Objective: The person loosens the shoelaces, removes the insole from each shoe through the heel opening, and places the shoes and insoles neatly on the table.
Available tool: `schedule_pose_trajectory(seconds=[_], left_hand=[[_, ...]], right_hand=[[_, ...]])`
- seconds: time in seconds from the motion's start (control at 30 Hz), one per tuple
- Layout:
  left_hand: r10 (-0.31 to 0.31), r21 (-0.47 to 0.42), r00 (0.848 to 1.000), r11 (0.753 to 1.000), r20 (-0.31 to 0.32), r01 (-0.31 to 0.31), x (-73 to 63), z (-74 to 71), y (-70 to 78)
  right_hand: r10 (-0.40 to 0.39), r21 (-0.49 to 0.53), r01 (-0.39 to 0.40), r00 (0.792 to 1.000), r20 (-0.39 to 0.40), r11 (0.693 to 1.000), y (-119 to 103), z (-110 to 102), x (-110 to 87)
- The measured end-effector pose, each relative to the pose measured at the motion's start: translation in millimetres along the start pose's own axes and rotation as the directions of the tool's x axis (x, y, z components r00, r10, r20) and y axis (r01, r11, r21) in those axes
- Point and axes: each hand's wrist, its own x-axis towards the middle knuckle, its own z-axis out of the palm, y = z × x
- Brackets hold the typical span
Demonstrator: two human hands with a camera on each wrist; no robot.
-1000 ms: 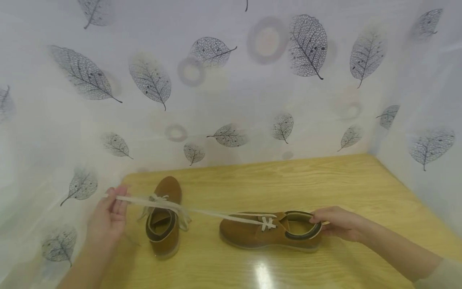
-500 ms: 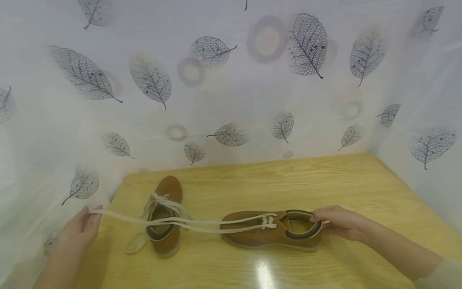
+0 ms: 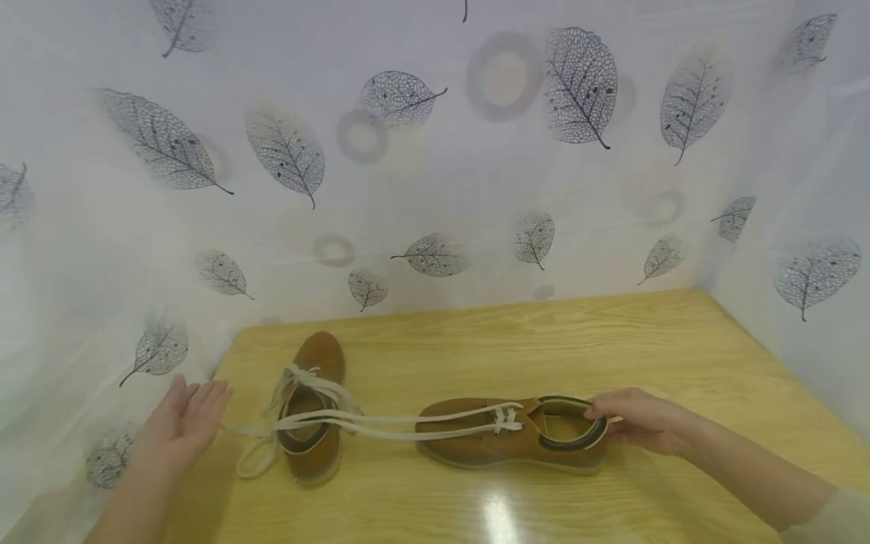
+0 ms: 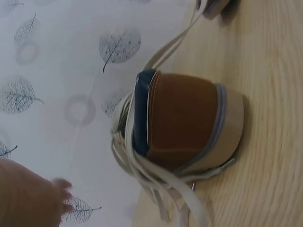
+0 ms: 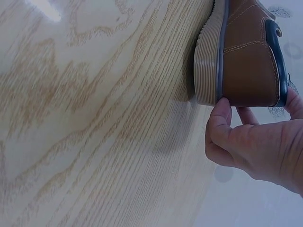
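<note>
On the right, a brown leather shoe (image 3: 469,452) lies sole down with its toe pointing left. My right hand (image 3: 646,421) holds its heel, thumb at the collar; in the right wrist view the fingers (image 5: 219,124) touch the back of the heel. Two long pale shoelaces (image 3: 408,436) run left from its eyelets and lie across a second brown shoe (image 3: 321,351), which points away from me. Left of that shoe, my left hand (image 3: 178,423) is held palm up with fingers extended, holding nothing, near the lace ends. The left wrist view shows the second shoe's heel (image 4: 182,116) draped with laces.
Both shoes stand on a wood-grain table (image 3: 421,506). A pale leaf-patterned sheet (image 3: 462,181) rises behind the table and along both sides. A lace loop (image 3: 254,474) lies on the table left of the second shoe.
My left hand pulled the laces leftward and toward me, then let them go and opened. The laces dropped across the second shoe. My right hand stays on the heel.
</note>
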Motion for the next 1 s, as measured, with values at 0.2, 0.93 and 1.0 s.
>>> schedule_pose_trajectory(seconds=[0.2, 0.93, 1.0], left_hand=[[-0.045, -0.055, 0.995, 0.997, 0.094, 0.05, 8.8, -4.9, -19.2], [-0.109, 0.261, 0.972, 0.964, 0.21, 0.051, 15.3, 9.6, -125.7], [-0.084, 0.303, 0.979, 0.953, 0.184, 0.025, 16.7, 11.8, -135.9]], right_hand=[[0.004, 0.001, -0.004, 1.0, -0.012, 1.0, 1.4, 0.0, -0.2], [0.0, -0.005, 0.0, 1.0, 0.004, 1.0, 0.0, 0.5, -0.9], [0.002, -0.007, -0.002, 1.0, -0.002, 1.0, 0.4, 0.3, -1.3]])
